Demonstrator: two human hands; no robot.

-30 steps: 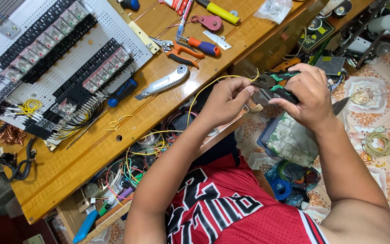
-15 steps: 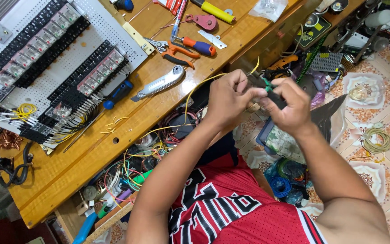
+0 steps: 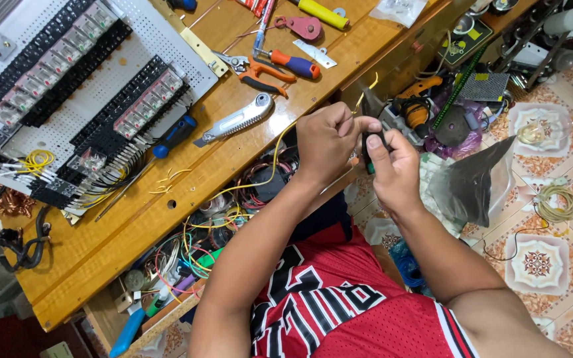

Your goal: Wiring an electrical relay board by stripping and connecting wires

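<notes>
My left hand (image 3: 326,142) pinches a thin yellow wire (image 3: 268,174), which runs from the cluttered drawer up to my fingers. The wire's short free end (image 3: 369,87) sticks up past them. Touching the left hand, my right hand (image 3: 392,169) is wrapped around a small dark hand tool with a green grip (image 3: 369,147), held at the wire. The tool's jaws are hidden by my fingers. Both hands hover just off the edge of the wooden workbench (image 3: 187,179), above my red jersey.
On the bench lie a white perforated panel with rows of relays (image 3: 81,86), a grey utility knife (image 3: 237,120), a blue-handled screwdriver (image 3: 175,135), orange pliers (image 3: 260,73) and a yellow-handled tool (image 3: 323,13). An open drawer of tangled wires (image 3: 200,245) sits below. Tools and a plastic bag (image 3: 472,179) cover the tiled floor.
My hands have drawn closer together and nearer to my body. The green-handled tool, held apart from the wire before, is now up against my left fingers.
</notes>
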